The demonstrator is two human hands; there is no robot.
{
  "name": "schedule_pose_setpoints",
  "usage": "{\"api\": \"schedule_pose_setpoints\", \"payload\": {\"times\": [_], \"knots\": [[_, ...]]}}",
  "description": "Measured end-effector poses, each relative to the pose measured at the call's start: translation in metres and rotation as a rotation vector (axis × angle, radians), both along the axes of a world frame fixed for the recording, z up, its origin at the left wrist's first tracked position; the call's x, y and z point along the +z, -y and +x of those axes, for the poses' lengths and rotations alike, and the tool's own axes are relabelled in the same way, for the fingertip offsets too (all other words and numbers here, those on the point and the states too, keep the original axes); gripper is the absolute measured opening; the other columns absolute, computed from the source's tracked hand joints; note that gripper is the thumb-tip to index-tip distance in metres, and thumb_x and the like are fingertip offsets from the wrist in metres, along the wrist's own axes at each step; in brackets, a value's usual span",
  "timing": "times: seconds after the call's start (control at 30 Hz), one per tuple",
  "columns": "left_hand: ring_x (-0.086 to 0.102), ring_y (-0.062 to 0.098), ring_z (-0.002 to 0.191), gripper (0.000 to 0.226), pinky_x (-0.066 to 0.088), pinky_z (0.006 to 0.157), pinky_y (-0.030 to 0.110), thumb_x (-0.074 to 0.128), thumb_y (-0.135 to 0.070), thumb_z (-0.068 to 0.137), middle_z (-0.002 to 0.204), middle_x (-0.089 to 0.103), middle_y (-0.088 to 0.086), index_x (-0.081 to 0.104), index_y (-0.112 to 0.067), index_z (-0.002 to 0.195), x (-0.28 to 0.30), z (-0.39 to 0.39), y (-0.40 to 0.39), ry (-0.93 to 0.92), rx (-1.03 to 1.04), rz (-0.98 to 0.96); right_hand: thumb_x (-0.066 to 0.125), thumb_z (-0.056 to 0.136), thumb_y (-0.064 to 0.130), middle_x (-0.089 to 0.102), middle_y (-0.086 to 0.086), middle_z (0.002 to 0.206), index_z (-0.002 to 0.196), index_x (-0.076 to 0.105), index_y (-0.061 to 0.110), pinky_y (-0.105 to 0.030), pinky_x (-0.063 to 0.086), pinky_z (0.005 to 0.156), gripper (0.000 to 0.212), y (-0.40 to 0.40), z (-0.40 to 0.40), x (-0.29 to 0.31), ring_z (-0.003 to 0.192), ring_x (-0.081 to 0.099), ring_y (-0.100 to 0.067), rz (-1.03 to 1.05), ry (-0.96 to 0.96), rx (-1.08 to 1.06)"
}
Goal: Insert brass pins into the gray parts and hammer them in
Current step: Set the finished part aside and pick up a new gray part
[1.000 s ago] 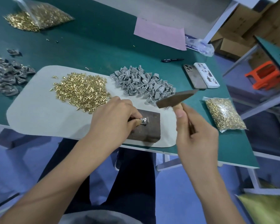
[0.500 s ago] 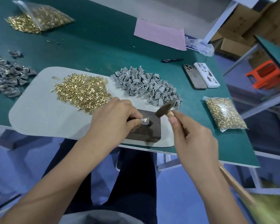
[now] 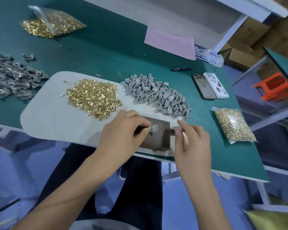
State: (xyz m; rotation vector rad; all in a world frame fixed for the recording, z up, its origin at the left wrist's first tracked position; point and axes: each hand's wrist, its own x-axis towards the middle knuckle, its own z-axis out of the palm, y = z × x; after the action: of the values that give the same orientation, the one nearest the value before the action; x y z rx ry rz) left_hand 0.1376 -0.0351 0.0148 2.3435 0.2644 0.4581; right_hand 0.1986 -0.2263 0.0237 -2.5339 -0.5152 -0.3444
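While the green table [image 3: 106, 52] and pale mat [image 3: 48, 117] bear the loose heaps, the dark block [image 3: 158, 138] gives a hard, steady base. On it the left hand [image 3: 121, 131] pinches one gray part [image 3: 154, 127], small, light, stiff, likely to skid; best held by its edges. The right hand [image 3: 192, 143] grips a blurred hammer [image 3: 175, 130].

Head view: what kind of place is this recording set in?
Probably a small assembly workshop: a green bench with loose heaps of brass pins and gray parts, bagged pins, and cardboard boxes stacked behind.
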Motion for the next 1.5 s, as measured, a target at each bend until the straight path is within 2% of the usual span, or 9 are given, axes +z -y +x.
{"api": "schedule_pose_setpoints", "payload": {"times": [0.13, 0.3, 0.5, 0.67, 0.8, 0.93, 1.07, 1.27, 1.5], "knots": [[0.048, 0.000, 0.097, 0.010, 0.047, 0.067, 0.023, 0.063, -0.037, 0.092, 0.094, 0.056, -0.022, 0.066, -0.041, 0.101, -0.006, -0.014, -0.009, 0.053, 0.048, -0.028, 0.067, 0.097, 0.027, 0.066, 0.012, 0.105, 0.113, 0.073, 0.025, -0.044, 0.048, 0.092, 0.017, -0.037, -0.006, 0.009, 0.105, 0.060, -0.018, 0.074, 0.006, 0.316], [0.046, -0.004, 0.100, 0.014, 0.041, 0.069, 0.017, 0.066, -0.032, 0.090, 0.098, 0.055, -0.024, 0.064, -0.041, 0.102, -0.013, -0.033, -0.042, 0.042, 0.172, -0.020, 0.075, 0.090, 0.013, 0.068, 0.012, 0.095, 0.099, 0.075, 0.026, -0.050, 0.050, 0.082, 0.015, -0.092, -0.010, 0.005, 0.093, 0.063, -0.020, 0.100, -0.032, 0.412], [0.047, -0.002, 0.095, 0.015, 0.034, 0.069, 0.007, 0.068, -0.035, 0.086, 0.093, 0.056, -0.027, 0.064, -0.042, 0.100, -0.022, -0.065, -0.095, 0.025, 0.381, 0.002, 0.070, 0.092, 0.016, 0.066, 0.016, 0.096, 0.100, 0.074, 0.029, -0.043, 0.050, 0.087, 0.015, -0.166, -0.027, -0.008, 0.096, 0.061, -0.013, 0.160, -0.177, 0.518], [0.051, 0.006, 0.091, 0.015, 0.048, 0.055, 0.030, 0.074, -0.033, 0.084, 0.092, 0.062, -0.021, 0.067, -0.039, 0.097, -0.032, -0.096, -0.133, -0.024, 0.560, 0.038, 0.066, 0.093, 0.019, 0.065, 0.015, 0.097, 0.097, 0.074, 0.029, -0.035, 0.049, 0.085, 0.012, -0.227, -0.044, -0.017, 0.098, 0.056, -0.009, 0.087, -0.266, 0.607], [0.048, 0.008, 0.090, 0.008, 0.043, 0.056, 0.029, 0.070, -0.034, 0.088, 0.089, 0.063, -0.019, 0.070, -0.037, 0.096, -0.035, -0.113, -0.159, -0.112, 0.656, 0.075, 0.067, 0.095, 0.024, 0.067, 0.014, 0.101, 0.111, 0.072, 0.031, -0.032, 0.051, 0.087, 0.018, -0.261, -0.053, -0.026, 0.095, 0.060, -0.006, 0.088, -0.372, 0.627], [0.046, 0.009, 0.089, 0.008, 0.038, 0.053, 0.025, 0.069, -0.041, 0.089, 0.087, 0.064, -0.016, 0.074, -0.038, 0.095, -0.033, -0.114, -0.178, -0.143, 0.702, 0.090, 0.065, 0.097, 0.026, 0.063, 0.015, 0.101, 0.109, 0.074, 0.029, -0.031, 0.048, 0.085, 0.014, -0.287, -0.054, -0.032, 0.103, 0.057, -0.012, 0.013, -0.267, 0.627], [0.049, 0.010, 0.096, 0.013, 0.045, 0.058, 0.030, 0.067, -0.046, 0.089, 0.092, 0.062, -0.015, 0.073, -0.037, 0.096, -0.030, -0.105, -0.197, -0.154, 0.752, 0.119, 0.065, 0.097, 0.032, 0.053, 0.020, 0.095, 0.106, 0.072, 0.035, -0.027, 0.043, 0.077, 0.012, -0.310, -0.049, -0.034, 0.102, 0.054, -0.011, -0.029, -0.225, 0.582], [0.050, 0.010, 0.097, 0.015, 0.022, 0.052, 0.017, 0.071, -0.049, 0.085, 0.090, 0.060, -0.015, 0.071, -0.036, 0.091, -0.033, -0.097, -0.216, -0.128, 0.822, 0.105, 0.064, 0.097, 0.031, 0.063, 0.014, 0.106, 0.110, 0.071, 0.035, -0.032, 0.049, 0.080, 0.016, -0.334, -0.045, -0.034, 0.104, 0.057, -0.013, -0.067, -0.212, 0.567], [0.050, 0.012, 0.098, 0.010, 0.028, 0.052, 0.026, 0.071, -0.044, 0.086, 0.091, 0.058, -0.014, 0.067, -0.034, 0.087, -0.029, -0.095, -0.220, -0.145, 0.887, 0.139, 0.066, 0.096, 0.027, 0.064, 0.012, 0.103, 0.112, 0.072, 0.030, -0.027, 0.044, 0.075, 0.017, -0.341, -0.042, -0.030, 0.094, 0.059, -0.009, -0.007, -0.211, 0.584]]}}
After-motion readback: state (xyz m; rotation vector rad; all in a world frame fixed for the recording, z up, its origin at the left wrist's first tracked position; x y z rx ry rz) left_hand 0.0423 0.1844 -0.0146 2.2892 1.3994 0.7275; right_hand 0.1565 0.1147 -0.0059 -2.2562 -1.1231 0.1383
